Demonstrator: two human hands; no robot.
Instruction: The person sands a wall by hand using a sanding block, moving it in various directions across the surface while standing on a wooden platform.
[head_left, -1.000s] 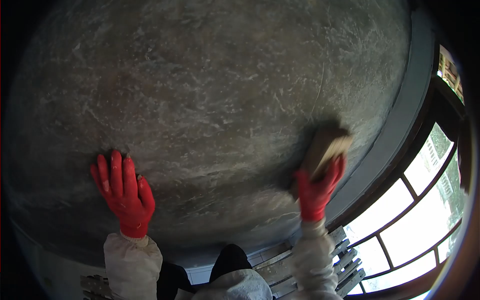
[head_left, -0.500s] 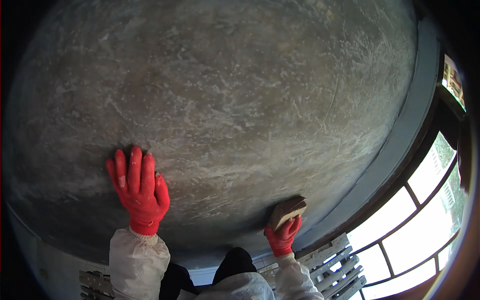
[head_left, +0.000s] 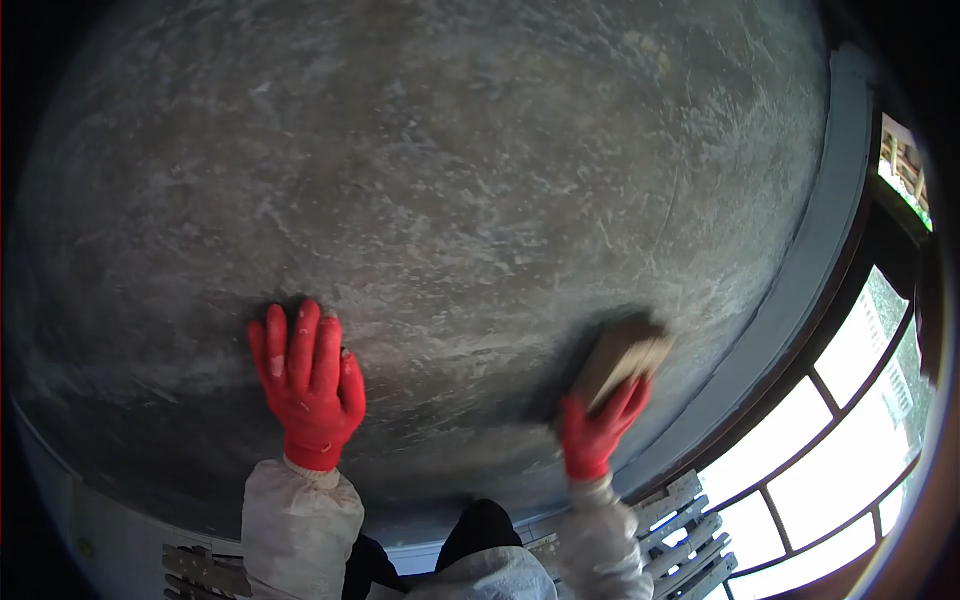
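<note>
A grey, scuffed wall [head_left: 480,180] with pale streaks fills most of the head view. My left hand [head_left: 312,385], in a red glove, lies flat against it with the fingers stretched upward. To the right, my right hand [head_left: 603,420], also red-gloved, is wrapped around the lower side of a sanding block [head_left: 625,358]. The block is brown and rectangular, tilted up to the right and somewhat blurred. Its far face is turned to the wall and hidden.
A grey border strip [head_left: 790,275] edges the wall on the right, beside a dark-framed window [head_left: 820,470] with bright light. Weathered wooden slats [head_left: 685,540] stand at lower right, more slats [head_left: 200,572] at lower left. My dark-clothed knee [head_left: 480,530] shows at the bottom.
My right hand has moved up and to the right along the wall with the sanding block. My left hand appears slightly farther right, still flat on the surface.
</note>
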